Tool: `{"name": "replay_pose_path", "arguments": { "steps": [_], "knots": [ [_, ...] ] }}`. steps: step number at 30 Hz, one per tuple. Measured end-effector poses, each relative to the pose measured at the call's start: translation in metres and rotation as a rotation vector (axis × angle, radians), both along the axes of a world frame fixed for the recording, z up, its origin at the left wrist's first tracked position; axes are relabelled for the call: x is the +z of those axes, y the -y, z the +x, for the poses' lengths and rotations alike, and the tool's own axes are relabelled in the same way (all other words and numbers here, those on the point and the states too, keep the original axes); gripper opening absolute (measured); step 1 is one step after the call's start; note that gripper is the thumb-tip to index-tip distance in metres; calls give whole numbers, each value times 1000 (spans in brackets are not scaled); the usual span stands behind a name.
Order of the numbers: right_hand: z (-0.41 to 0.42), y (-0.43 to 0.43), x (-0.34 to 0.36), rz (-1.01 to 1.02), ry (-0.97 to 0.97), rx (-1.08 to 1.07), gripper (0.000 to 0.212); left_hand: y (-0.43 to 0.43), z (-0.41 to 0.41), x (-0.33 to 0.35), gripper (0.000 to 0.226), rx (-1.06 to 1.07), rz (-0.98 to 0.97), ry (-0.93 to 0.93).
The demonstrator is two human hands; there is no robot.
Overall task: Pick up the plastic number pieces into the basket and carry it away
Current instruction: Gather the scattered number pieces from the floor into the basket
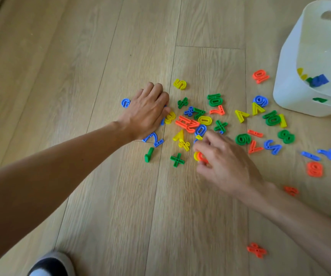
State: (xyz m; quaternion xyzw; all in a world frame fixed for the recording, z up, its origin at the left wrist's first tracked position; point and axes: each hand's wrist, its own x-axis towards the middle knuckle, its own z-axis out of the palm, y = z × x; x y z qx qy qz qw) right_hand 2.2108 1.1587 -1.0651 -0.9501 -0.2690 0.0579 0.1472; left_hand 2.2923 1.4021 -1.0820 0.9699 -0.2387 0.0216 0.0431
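Note:
Several plastic number and sign pieces in red, blue, green and yellow lie scattered on the wooden floor, densest around a red piece. My left hand lies palm down on the pile's left side, fingers curled over pieces near a yellow 3. My right hand pinches an orange and yellow piece between thumb and fingers just above the floor. The white basket stands at the right with a few pieces inside.
Stray pieces lie apart from the pile: a blue one left of my left hand, a red sign at lower right, a red 8. A dark shoe shows at the bottom left.

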Motion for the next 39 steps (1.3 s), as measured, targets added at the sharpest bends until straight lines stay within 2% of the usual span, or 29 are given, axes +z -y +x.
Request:
{"name": "replay_pose_path", "arguments": {
  "steps": [3, 8, 12, 15, 19, 25, 33, 37, 39],
  "knots": [
    [22, -5, 8, 29, 62, -26, 17, 0, 3, -3, 40, 2, -74, -16],
    [43, -10, 4, -82, 36, -36, 18, 3, 4, -7, 42, -41, -163, -30],
    [47, -10, 4, -67, 8, -44, 28, 4, 1, -6, 54, -72, -142, -26],
    [50, -11, 5, -45, -23, -43, 52, 1, -2, -5, 71, -64, -33, 21],
    [52, -12, 8, -121, -77, -22, 89, 0, -7, -8, 82, -72, 77, -15],
    [59, -8, 6, -234, -127, -41, 114, 7, -11, -8, 83, -124, 52, -17],
    [60, -6, -9, -130, -77, 1, 82, 24, -23, -15, 106, -152, 47, -11],
    [57, -8, -15, -71, -25, 18, 55, 30, -27, -16, 93, -133, 2, 3],
    [57, -11, -17, -64, -21, 10, 49, 33, -28, -18, 85, -131, -10, 14]
  ]
}}
